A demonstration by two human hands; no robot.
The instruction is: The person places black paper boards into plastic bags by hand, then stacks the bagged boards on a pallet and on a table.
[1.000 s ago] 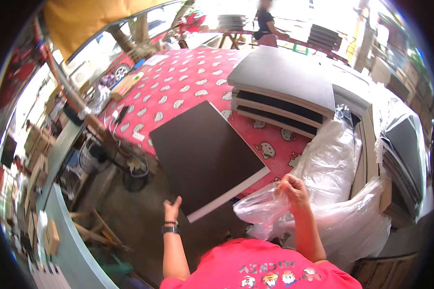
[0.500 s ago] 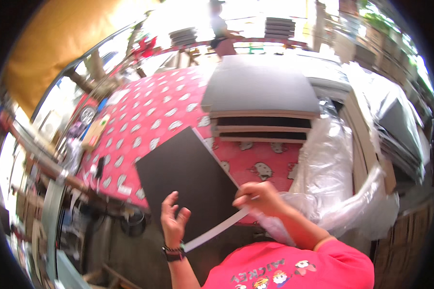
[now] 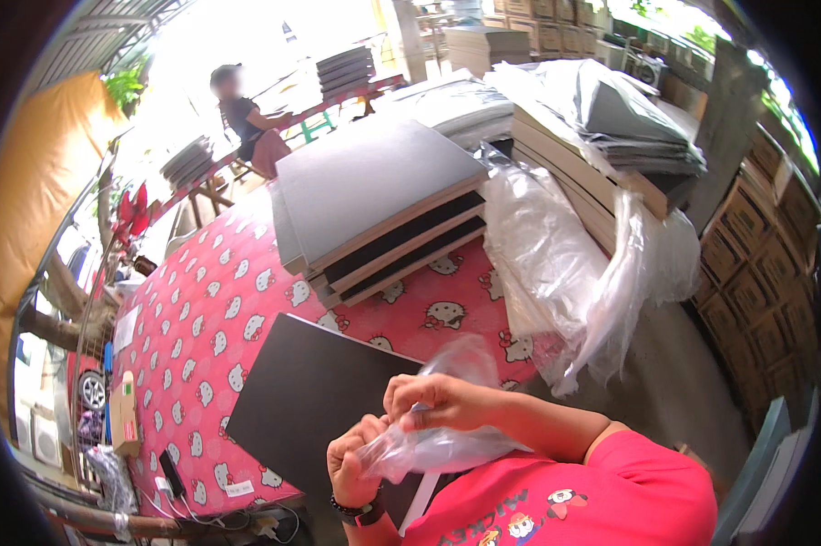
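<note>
My left hand (image 3: 352,460) and my right hand (image 3: 426,403) are both closed on a clear plastic bag (image 3: 447,444), close together in front of my red shirt. Bunched film spreads from between my fingers, and part of it rises behind my right hand. Under my hands lies a dark flat board (image 3: 306,400) with a pale edge, set at an angle on the near side of the table. A white strip (image 3: 420,505) shows at the board's near end, partly hidden by the bag and my arm.
A stack of grey boards (image 3: 383,182) stands on the pink patterned tablecloth (image 3: 192,337). To its right lie loose plastic sheeting (image 3: 552,264) and wrapped stacks (image 3: 629,118). Cartons (image 3: 747,255) are piled at far right. A person (image 3: 247,123) sits at a far table.
My view has turned to the right. My hands, apart before with the left one open, have come together on the plastic bag, which is now raised over the board.
</note>
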